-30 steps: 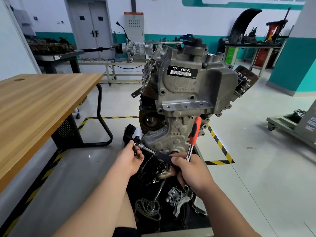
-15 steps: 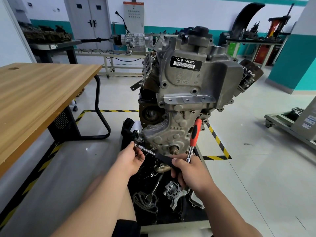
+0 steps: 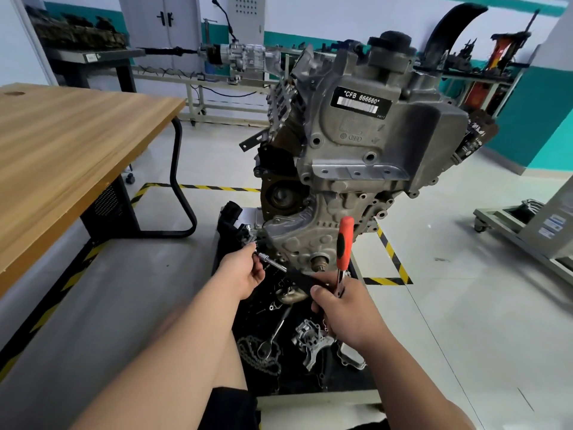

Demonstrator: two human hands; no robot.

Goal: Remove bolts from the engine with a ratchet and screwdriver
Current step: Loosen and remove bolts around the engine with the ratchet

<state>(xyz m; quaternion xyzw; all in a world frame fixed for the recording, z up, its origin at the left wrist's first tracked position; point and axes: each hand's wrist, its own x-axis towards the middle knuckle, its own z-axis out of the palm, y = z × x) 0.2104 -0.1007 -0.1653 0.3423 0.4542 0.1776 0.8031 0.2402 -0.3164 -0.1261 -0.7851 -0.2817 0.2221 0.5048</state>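
The grey engine point(image 3: 356, 144), labelled CFB 666660, stands upright in front of me. My right hand point(image 3: 344, 311) grips two tools at once: a black-handled screwdriver point(image 3: 302, 279) whose silver shaft points left and up at the engine's lower left corner, and a ratchet with an orange handle point(image 3: 344, 240) that sticks straight up. My left hand point(image 3: 245, 274) pinches the shaft's tip where it meets the engine. The bolt under the tip is hidden by my fingers.
Below the engine, a black tray point(image 3: 223, 305) holds a chain, a second ratchet point(image 3: 273, 333) and loose metal parts point(image 3: 310, 342). A wooden desk point(image 3: 62, 150) stands at left. A wheeled cart point(image 3: 527, 231) sits at right. Yellow-black tape marks the floor.
Both hands hold their grips in nearly the same place at the engine's lower left corner. My view has tilted up slightly, so the engine sits a little lower in frame.
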